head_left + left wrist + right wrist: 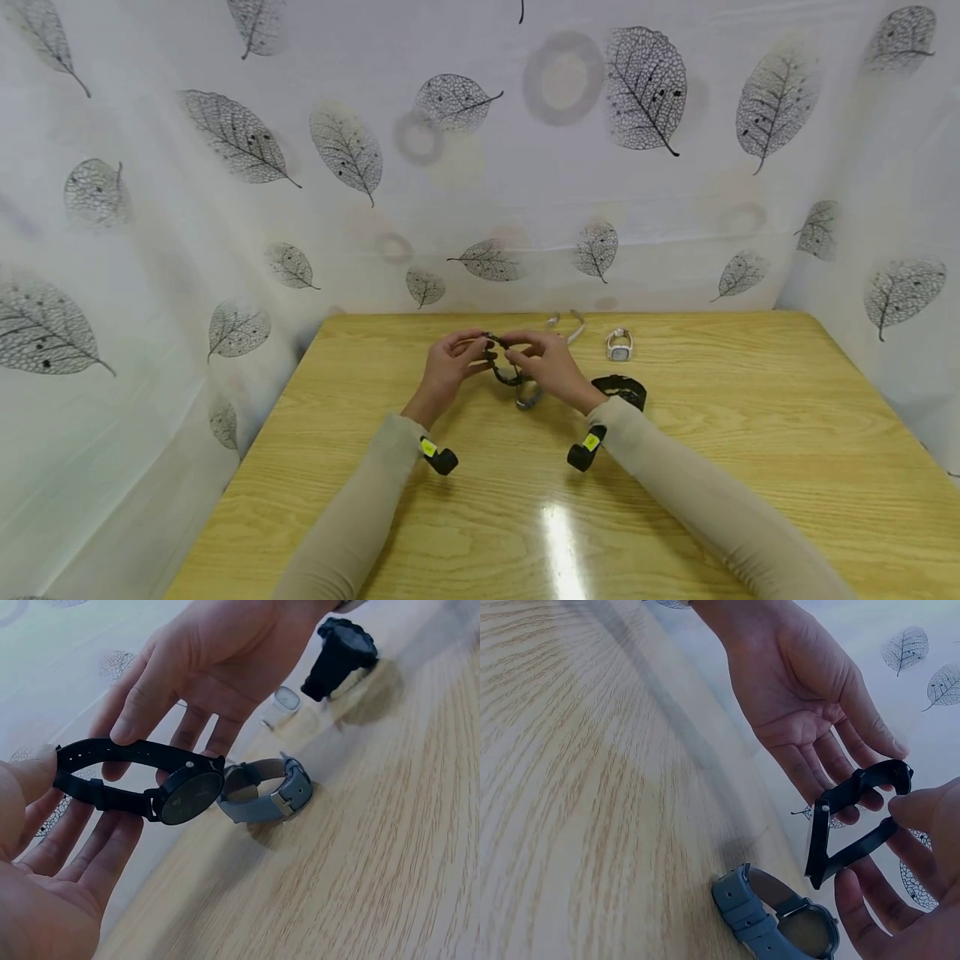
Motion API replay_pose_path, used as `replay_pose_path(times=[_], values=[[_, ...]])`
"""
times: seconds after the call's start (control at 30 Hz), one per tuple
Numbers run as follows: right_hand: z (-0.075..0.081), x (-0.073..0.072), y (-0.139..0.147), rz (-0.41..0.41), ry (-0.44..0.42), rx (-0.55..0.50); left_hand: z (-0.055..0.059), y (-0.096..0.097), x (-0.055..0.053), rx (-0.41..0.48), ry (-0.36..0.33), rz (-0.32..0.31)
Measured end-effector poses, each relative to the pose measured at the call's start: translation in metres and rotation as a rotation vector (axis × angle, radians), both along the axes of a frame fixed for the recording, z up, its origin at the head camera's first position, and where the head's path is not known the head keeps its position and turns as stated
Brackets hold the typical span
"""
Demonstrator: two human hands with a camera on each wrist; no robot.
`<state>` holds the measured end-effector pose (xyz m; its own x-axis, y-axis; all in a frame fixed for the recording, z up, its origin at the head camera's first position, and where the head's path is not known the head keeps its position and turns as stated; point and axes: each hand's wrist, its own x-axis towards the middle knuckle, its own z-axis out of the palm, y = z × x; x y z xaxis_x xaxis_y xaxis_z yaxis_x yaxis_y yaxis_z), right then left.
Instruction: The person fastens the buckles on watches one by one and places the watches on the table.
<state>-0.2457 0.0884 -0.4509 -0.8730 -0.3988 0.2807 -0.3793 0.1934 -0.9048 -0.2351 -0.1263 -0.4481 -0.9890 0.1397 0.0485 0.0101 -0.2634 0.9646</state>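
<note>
Both hands hold a black wristwatch [193, 799] above the back middle of the table, its strap looped closed. My left hand [447, 371] pinches the strap's end, thumb on the outside and fingers beneath. The thumb of my right hand [553, 368] lies on the strap's other side, its fingers curled behind. A round dark dial and side crown show in the left wrist view; the right wrist view has the watch [820, 840] edge-on. Just below and beside it, a blue-grey watch [739, 907] lies on the table, buckled in a loop.
A chunky black watch [633, 392] lies by the right wrist, partly behind the forearm. Further back is a white square-faced watch [619, 353]. A pale curved strap [577, 327] lies near the table's [750, 433] back edge. Leaf-print cloth [495, 183] hangs behind.
</note>
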Motion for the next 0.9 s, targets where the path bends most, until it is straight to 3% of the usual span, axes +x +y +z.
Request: replay_pose_path(times=[0.3, 0.9], values=[[-0.0016, -0.0017, -0.0017, -0.038, -0.025, 0.001, 0.0001, -0.0016, 0.0009, -0.025, 0.029, 0.006], [-0.0005, -0.0009, -0.0005, -0.009, -0.022, 0.036, -0.0032, -0.0028, -0.0004, -0.077, 0.040, -0.031]])
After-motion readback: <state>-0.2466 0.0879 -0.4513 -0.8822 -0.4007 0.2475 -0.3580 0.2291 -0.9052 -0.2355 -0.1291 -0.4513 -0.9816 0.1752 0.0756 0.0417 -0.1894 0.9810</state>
